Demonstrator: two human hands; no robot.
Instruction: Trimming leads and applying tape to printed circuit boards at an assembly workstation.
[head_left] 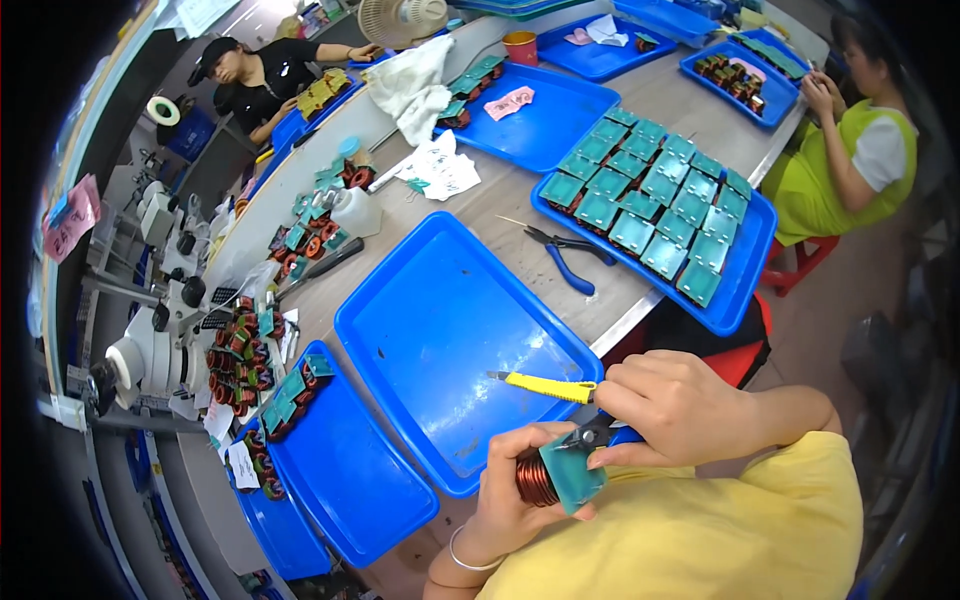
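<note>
My left hand [497, 500] is closed around a copper-wound coil [536, 482] with a square green board [573, 474] on its end, held close to my body. My right hand [675, 405] grips blue-handled pliers [597, 431], whose dark jaws reach the upper edge of the board. A yellow utility knife [548, 388] juts from the same hand, its blade pointing left above a blue tray [465, 345]. The right thumb lies near the board's right edge. Whether the jaws are closed on a wire cannot be made out.
A tray [768, 235] of coils with green boards stands at the right, beside blue-handled pliers [572, 265] on the table. More blue trays [365, 480] lie left, near piled coils [238, 360]. Two people [850, 150] [265, 80] sit across the workspace.
</note>
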